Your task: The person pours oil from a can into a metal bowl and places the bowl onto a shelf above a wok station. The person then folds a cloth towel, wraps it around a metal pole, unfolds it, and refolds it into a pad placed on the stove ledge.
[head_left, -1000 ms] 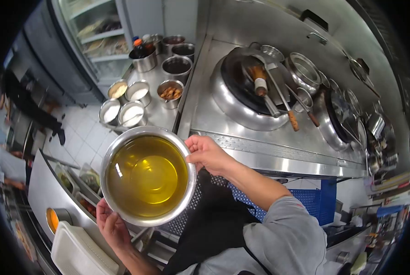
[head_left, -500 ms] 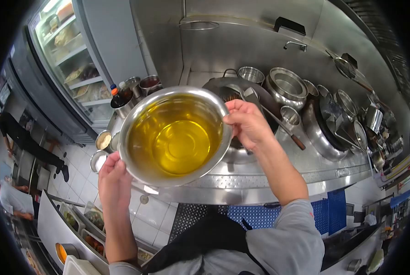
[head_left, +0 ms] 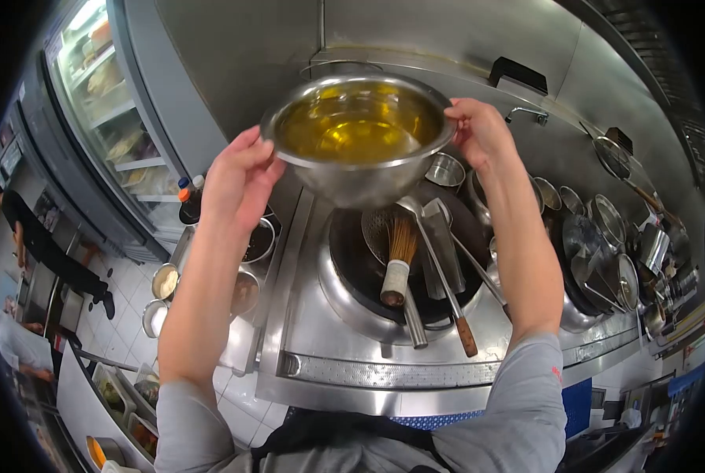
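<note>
A wide steel bowl [head_left: 360,183] is held up in front of me, with clear yellow oil [head_left: 352,140] inside. My left hand [head_left: 246,177] grips its rim on the left, thumb over the edge. On the opposite side, my right hand [head_left: 480,132] pinches the rim. Below the bowl sits a dark wok [head_left: 352,280] on the steel range. A bamboo brush [head_left: 400,256] with a pale wrapped handle, a perforated skimmer [head_left: 375,234] and a wooden-handled ladle [head_left: 447,296] lie across the wok.
Steel pots and strainers [head_left: 604,221] crowd the range on the right, below a wall tap [head_left: 527,116]. Bottles and seasoning containers [head_left: 259,240] stand to the left. A glass-door fridge [head_left: 124,118] is at the far left, with a person in black [head_left: 41,236] beyond it.
Both hands have raised the bowl and carried it away from me toward the back wall. It is now more level, and the wok with its tools shows beneath.
</note>
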A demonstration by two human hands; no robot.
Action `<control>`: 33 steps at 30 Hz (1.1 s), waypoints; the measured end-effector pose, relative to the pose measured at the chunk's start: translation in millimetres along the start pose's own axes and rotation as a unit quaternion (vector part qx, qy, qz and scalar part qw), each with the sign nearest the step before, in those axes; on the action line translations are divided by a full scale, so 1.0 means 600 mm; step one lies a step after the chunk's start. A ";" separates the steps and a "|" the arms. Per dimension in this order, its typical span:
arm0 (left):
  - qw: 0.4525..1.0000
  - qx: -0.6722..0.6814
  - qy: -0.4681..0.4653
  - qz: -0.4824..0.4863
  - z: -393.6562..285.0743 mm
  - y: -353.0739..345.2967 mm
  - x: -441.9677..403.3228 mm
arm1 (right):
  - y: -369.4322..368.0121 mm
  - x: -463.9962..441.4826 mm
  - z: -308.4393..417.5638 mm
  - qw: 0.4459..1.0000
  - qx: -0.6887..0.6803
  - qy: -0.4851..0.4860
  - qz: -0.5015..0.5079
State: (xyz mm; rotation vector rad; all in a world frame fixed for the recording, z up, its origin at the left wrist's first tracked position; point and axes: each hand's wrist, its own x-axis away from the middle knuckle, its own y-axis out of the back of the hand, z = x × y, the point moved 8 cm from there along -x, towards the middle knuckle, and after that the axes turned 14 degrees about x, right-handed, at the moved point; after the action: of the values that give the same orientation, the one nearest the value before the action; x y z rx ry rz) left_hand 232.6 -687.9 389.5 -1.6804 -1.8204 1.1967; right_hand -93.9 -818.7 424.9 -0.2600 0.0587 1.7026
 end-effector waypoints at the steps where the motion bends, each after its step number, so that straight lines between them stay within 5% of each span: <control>1: 1.000 0.002 -0.006 -0.015 0.006 -0.005 -0.028 | 0.004 -0.040 -0.001 1.000 -0.008 0.000 0.022; 13: 0.978 0.071 -0.168 -0.098 0.026 -0.070 -0.355 | 0.018 -0.343 0.049 0.998 -0.007 0.066 -0.020; 33: 0.974 -0.009 -0.224 0.013 0.067 -0.002 -0.656 | -0.071 -0.581 -0.052 0.991 -0.048 0.119 -0.046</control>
State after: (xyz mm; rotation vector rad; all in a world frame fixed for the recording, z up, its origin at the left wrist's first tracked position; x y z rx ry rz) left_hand 282.3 -1072.1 470.1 -1.5328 -2.0681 1.6833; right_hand -3.8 -1156.6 470.9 -0.5305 0.1396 1.5783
